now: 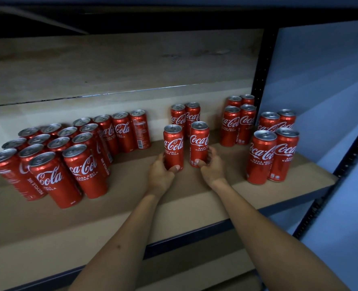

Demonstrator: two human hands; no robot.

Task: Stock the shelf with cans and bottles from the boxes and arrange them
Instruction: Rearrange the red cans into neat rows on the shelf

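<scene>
With red cans already grouped on the shelf (226,185) at left and right, the left hand (160,175) grips one can (173,147) and the right hand (212,166) another (199,143), setting them mid-shelf; bottles remain unseen.

This looks like a shop or a store room. Many red cola cans (77,156) stand in groups on a brown shelf (195,198) held by a dark metal post (262,72) with holes.
</scene>
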